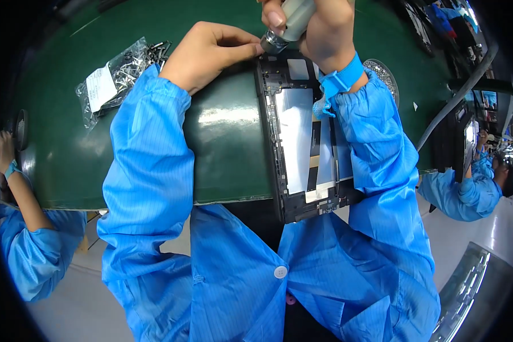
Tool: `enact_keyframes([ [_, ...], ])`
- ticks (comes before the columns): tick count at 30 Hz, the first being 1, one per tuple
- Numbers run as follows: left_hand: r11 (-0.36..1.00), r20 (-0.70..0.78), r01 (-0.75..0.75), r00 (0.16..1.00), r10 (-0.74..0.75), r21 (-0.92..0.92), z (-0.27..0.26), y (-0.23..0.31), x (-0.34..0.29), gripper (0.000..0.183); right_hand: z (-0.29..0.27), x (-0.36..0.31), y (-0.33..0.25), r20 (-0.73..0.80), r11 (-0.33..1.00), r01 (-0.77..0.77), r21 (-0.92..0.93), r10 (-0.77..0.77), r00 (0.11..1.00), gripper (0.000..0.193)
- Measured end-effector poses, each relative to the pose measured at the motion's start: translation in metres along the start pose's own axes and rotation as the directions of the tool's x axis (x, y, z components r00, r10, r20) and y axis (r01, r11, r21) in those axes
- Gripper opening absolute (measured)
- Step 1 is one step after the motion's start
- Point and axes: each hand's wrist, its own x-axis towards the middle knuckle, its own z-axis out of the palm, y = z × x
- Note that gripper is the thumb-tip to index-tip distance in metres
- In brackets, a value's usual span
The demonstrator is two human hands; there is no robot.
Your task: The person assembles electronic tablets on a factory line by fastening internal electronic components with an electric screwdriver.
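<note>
A powered screwdriver (296,21) with a pale body and a metal collar is gripped in my right hand (332,37), tilted with its collar down at the far left corner of an opened tablet-like device (293,142). My left hand (202,54) pinches thumb and forefinger together right beside the collar; what lies between those fingertips is too small to make out. Silvery plates, dark strips and small boards show inside the device's black frame. Its near end overhangs the front of the table. My right sleeve covers part of its right side.
Left of my left forearm lies a clear bag of screws (128,77) with a white label. A round dish of small metal parts (383,74) sits beyond my right sleeve on the green table (228,154). Other people in blue smocks work at left (31,245) and right (464,194).
</note>
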Motion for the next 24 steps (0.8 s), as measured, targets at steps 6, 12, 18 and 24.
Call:
enact_keyframes([
  [6,0.997,-0.016,-0.044,0.999,0.045,0.061,0.001,-0.001,-0.001,0.024,-0.004,0.001,0.007,-0.013,1.0,-0.017,-0.005,0.017,1.0,0.025],
  [12,0.992,-0.033,0.019,0.999,-0.015,0.126,-0.005,-0.008,0.001,0.026,-0.003,0.004,0.008,-0.01,1.0,-0.012,0.006,0.012,1.0,0.025],
  [18,0.987,-0.028,-0.005,1.0,0.01,0.163,-0.004,-0.01,0.003,0.027,-0.002,0.002,0.008,-0.033,1.0,0.009,-0.019,-0.009,0.999,0.025],
  [24,0.985,-0.025,-0.019,0.999,0.023,0.174,-0.005,-0.011,0.002,0.027,-0.001,0.002,0.01,-0.026,1.0,0.017,-0.019,-0.018,0.999,0.025],
])
